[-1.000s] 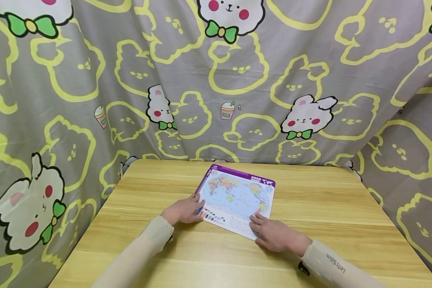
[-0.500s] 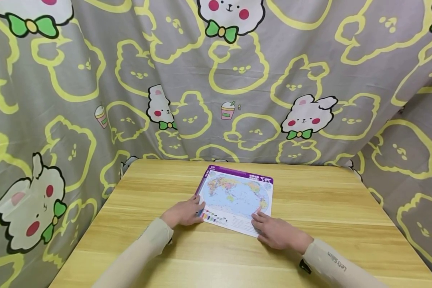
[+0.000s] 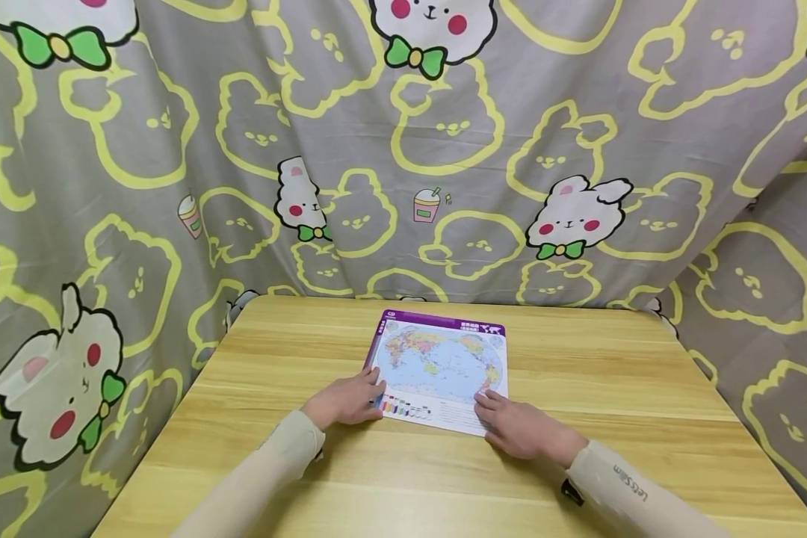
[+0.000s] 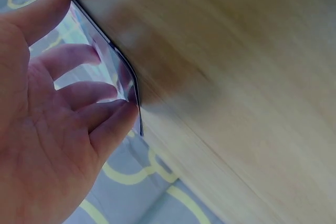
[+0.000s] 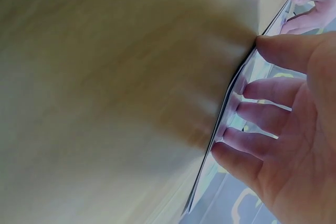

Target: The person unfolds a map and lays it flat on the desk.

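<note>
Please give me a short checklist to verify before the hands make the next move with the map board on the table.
1. Left hand touches the map board at its near left corner: ok.
2. Right hand touches its near right corner: ok.
3. Fingers relaxed, not curled round the edge: ok.
4. Board lies flat on the table: ok.
5. Board fully on the table, away from edges: ok.
6. Firmness of finger pressure: cannot tell.

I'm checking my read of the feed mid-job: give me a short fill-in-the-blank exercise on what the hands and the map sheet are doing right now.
1. The glossy rectangular world-map sheet with the purple top border lies flat on the light ____ table.
2. The left hand touches the sheet's near-____ corner.
3. The right hand rests its ____ on the sheet's near-right corner.
4. Behind the table hangs a grey ____ printed with rabbits.

Missing words: wooden; left; fingertips; curtain
</note>
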Demonstrator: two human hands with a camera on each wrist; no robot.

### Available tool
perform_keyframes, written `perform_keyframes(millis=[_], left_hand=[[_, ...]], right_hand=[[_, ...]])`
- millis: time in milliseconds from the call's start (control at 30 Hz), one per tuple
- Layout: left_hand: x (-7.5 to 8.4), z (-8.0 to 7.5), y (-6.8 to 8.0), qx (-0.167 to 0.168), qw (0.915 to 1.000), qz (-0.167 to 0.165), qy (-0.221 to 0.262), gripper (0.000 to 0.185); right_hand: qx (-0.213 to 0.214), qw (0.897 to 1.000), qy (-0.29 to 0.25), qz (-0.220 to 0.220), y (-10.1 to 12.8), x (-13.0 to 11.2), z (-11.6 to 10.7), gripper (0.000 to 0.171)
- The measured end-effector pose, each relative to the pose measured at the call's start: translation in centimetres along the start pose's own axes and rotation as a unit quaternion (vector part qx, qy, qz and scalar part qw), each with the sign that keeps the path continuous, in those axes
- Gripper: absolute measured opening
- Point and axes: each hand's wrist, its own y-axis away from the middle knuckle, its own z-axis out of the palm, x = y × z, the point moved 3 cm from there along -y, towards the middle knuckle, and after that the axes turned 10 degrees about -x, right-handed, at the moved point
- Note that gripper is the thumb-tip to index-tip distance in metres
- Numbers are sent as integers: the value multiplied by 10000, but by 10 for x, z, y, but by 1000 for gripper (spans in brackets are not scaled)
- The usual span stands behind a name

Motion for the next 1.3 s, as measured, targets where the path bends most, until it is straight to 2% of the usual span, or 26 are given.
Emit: perform_keyframes(millis=[767,1300], left_hand=[[12,4,3,98,9998,73,-173,57],[19,7,4,165,9980,80,-607,55]], right_hand=[[113,9999,18,-29,-1,14,0,48],[165,9999,27,38,-2,21,-2,46]])
